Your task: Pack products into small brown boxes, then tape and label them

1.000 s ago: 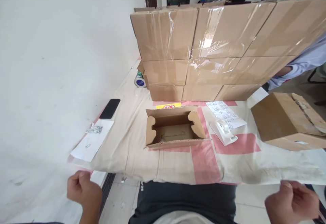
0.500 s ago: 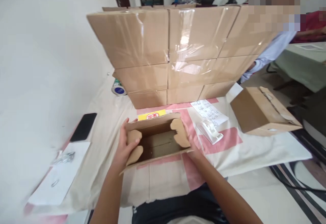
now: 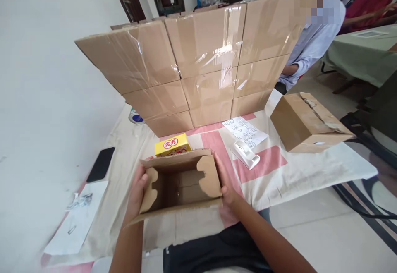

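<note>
An open, empty cardboard box (image 3: 181,188) sits on the cloth-covered table near me, its flaps standing up. My left hand (image 3: 137,192) presses flat against the box's left side, thumb over the flap edge. My right hand (image 3: 225,182) clasps the right side with its fingers along the wall. Just behind the box lies a small yellow packet (image 3: 172,144) with red characters.
A wall of taped cardboard cartons (image 3: 198,64) stands across the table's far side. A closed carton (image 3: 305,122), a white tape dispenser (image 3: 245,154) and a printed sheet (image 3: 245,131) lie right. A phone (image 3: 101,164) and paper with clips (image 3: 77,215) lie left. A seated person (image 3: 313,43) is at back right.
Both hands came up from below the table edge and took hold of the open box's sides. The box has been drawn closer to me, uncovering the yellow packet.
</note>
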Demonstrator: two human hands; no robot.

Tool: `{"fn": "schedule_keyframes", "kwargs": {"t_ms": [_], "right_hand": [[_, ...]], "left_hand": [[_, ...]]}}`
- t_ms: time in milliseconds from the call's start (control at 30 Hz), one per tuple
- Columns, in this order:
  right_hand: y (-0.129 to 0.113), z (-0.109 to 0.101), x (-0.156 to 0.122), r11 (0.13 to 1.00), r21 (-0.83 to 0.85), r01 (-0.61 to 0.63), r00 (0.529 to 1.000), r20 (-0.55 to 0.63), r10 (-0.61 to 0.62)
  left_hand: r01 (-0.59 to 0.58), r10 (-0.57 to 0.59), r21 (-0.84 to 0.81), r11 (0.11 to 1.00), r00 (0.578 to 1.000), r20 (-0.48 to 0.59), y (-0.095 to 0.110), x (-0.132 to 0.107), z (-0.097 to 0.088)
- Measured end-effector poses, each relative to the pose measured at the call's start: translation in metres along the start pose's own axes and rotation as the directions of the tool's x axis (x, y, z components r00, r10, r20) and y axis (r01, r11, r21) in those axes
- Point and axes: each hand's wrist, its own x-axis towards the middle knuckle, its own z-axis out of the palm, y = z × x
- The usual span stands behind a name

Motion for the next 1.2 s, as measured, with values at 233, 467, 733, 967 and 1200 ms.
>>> {"fn": "schedule_keyframes", "kwargs": {"t_ms": [233, 467, 733, 967, 1200], "right_hand": [[0.000, 0.004, 0.013, 0.975, 0.217, 0.052, 0.973, -0.229, -0.001], [0.006, -0.004, 0.022, 0.978, 0.202, 0.054, 0.933, -0.358, 0.022], [0.007, -0.005, 0.014, 0.999, 0.043, 0.028, 0.941, -0.337, -0.012], [0.013, -0.004, 0.016, 0.999, -0.002, 0.053, 0.946, -0.320, -0.051], [-0.003, 0.001, 0.014, 1.000, 0.011, 0.020, 0.987, -0.157, -0.018]], "left_hand": [[-0.262, 0.313, 0.298, 0.918, 0.940, -0.139, 0.038, 0.073, -0.035], [-0.332, -0.180, 0.526, 0.783, 0.688, 0.703, 0.102, 0.140, 0.008], [-0.282, 0.287, 0.561, 0.778, 0.954, 0.082, 0.111, 0.105, -0.048], [-0.480, 0.553, 0.286, 0.829, 0.778, -0.296, 0.081, -0.015, -0.118], [-0.390, 0.207, 0.525, 0.756, 0.904, 0.374, 0.110, -0.022, -0.065]]}}
